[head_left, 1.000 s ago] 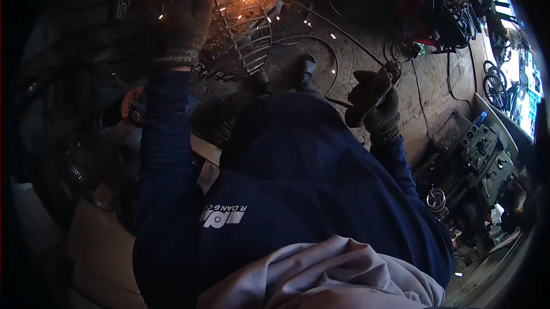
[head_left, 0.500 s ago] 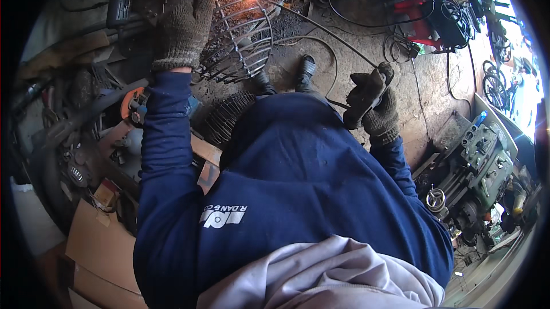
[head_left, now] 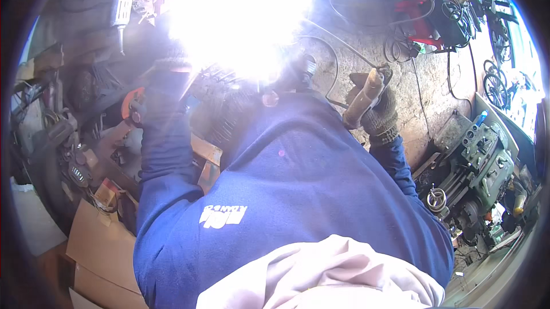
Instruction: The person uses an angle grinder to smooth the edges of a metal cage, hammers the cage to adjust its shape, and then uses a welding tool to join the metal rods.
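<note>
a hard white welding flare (head_left: 240, 17) fills the top middle of the view and hides the workpiece beneath it; only a few thin metal rods (head_left: 220, 74) show at its lower edge, so how many joints are done and how many remain cannot be read. judging by the live arc, the weld is under way, not finished.

the right hand (head_left: 378, 114), in a knitted work glove, is closed around the electrode holder (head_left: 364, 100), its tan handle angled up and to the right, with a dark cable (head_left: 338, 51) looping from it toward the flare. the left hand (head_left: 166, 71), also gloved, reaches up into the edge of the glare; whether it grips or only steadies the metal cannot be told.

the person's dark blue sleeves and sweatshirt (head_left: 286, 194) take up the centre. an orange angle grinder (head_left: 130, 105) lies just left of the left forearm, cardboard boxes (head_left: 97, 240) sit lower left, a red machine (head_left: 415, 20) stands on the concrete floor (head_left: 424, 91) upper right, and a green lathe (head_left: 481, 160) stands at the right.
</note>
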Motion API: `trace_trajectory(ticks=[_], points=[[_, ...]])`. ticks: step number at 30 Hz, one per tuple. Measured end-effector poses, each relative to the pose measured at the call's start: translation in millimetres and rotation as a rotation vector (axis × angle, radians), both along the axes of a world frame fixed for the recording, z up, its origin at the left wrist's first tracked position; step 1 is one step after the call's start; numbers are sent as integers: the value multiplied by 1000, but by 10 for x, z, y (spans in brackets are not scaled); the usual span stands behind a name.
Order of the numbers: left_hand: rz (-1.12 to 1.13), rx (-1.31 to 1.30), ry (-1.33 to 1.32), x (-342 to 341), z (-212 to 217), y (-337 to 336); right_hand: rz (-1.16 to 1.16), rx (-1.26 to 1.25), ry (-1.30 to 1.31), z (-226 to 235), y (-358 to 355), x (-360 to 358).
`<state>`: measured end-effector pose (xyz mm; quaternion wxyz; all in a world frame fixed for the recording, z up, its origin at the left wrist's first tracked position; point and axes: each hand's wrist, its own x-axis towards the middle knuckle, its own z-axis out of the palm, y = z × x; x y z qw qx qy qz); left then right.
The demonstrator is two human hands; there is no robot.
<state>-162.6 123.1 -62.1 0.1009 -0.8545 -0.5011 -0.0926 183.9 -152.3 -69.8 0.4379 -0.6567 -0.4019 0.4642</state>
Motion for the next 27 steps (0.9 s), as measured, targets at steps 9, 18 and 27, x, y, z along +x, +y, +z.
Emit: trace_trajectory(ticks=[9,18,27], points=[[-18,-78,-395,34,-107,6,75,-130,-37,20,-9,91],[-119,-73,-388,58,-32,82,-7,-42,-83,121,19,-24],[49,-290,-266,8,-124,211,16,14,-52,0,-32,56]])
